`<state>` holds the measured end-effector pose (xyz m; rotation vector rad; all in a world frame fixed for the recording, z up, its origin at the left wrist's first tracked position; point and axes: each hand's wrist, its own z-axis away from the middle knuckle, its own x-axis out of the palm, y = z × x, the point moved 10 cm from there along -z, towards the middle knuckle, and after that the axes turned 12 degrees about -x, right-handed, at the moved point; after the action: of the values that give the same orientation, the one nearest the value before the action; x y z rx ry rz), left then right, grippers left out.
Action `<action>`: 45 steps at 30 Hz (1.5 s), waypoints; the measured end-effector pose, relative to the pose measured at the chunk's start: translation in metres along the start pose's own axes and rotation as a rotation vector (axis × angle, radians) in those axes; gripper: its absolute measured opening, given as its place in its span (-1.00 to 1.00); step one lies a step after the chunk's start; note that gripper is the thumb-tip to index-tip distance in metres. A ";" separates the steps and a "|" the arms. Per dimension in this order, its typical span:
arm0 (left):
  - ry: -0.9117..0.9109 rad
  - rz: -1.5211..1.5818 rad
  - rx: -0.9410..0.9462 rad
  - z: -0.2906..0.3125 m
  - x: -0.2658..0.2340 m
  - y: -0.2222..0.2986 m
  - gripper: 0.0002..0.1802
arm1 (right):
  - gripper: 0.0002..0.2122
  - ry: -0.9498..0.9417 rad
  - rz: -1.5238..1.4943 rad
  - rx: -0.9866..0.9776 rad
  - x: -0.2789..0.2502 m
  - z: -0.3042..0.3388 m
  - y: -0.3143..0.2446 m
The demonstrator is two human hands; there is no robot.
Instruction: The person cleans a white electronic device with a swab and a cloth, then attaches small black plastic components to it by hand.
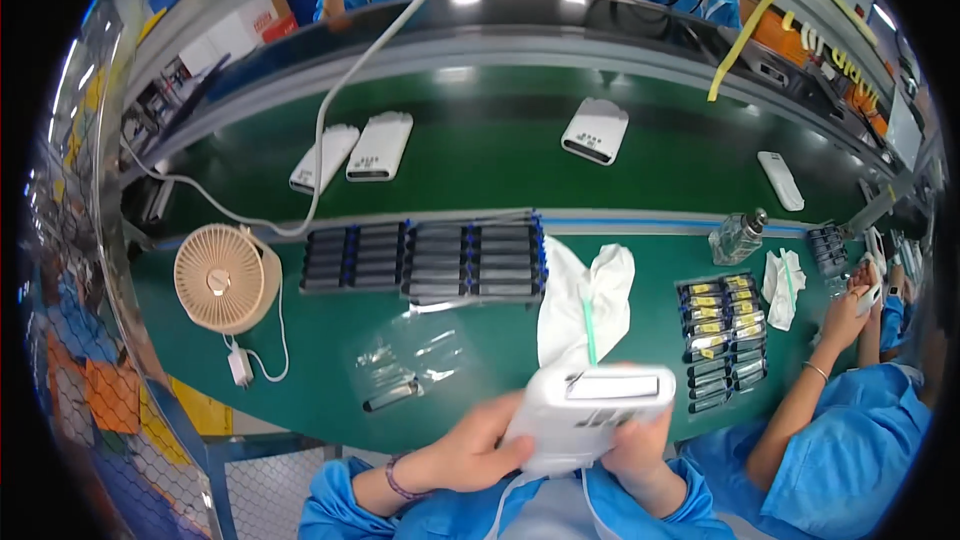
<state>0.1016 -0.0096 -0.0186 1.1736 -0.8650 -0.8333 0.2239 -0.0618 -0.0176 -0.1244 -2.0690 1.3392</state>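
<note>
The device [560, 432] is white, the worktop [655, 330] green.

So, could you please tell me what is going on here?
The person's left hand and right hand hold a white, rectangular, plastic-looking device above the green worktop. Beyond it lie a crumpled white cloth and rows of slim black parts; a round beige fan stands to the left. Four more white devices lie farther back.

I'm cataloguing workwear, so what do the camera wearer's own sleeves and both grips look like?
Loose, bright-blue fabric sleeves cover both forearms. A thin, dark purplish, cord-like bracelet circles the left wrist; none shows on the right. The left grip and right grip are ungloved.
</note>
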 end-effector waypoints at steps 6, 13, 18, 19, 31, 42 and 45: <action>0.144 -0.535 0.203 0.010 -0.023 0.065 -0.66 | -0.59 -0.739 0.765 -0.480 0.075 -0.009 -0.044; 0.238 -0.679 0.636 0.034 -0.017 0.062 -0.67 | -0.64 -0.995 0.904 -0.535 0.093 -0.005 -0.054; 0.552 -1.262 0.898 0.054 -0.014 0.056 -0.66 | -0.67 -1.062 1.101 -0.645 0.107 0.000 -0.049; 0.574 -1.327 0.914 0.051 -0.015 0.058 -0.65 | -0.67 -1.058 1.176 -0.710 0.109 0.003 -0.050; 0.322 -0.818 0.798 0.068 -0.028 0.084 -0.69 | -0.72 -0.703 1.268 -1.078 0.098 -0.012 -0.058; 0.897 -0.525 0.134 0.088 -0.179 -0.005 -0.52 | -0.52 -0.350 0.503 -0.710 0.013 -0.035 -0.082; 0.938 -0.810 -0.200 0.083 -0.195 -0.031 -0.55 | -0.53 -0.356 0.522 -0.703 0.014 -0.033 -0.080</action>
<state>-0.0598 0.1248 -0.0601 1.5330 0.4932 -0.8271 0.2531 -0.0677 0.0649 -0.8269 -2.8727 0.8708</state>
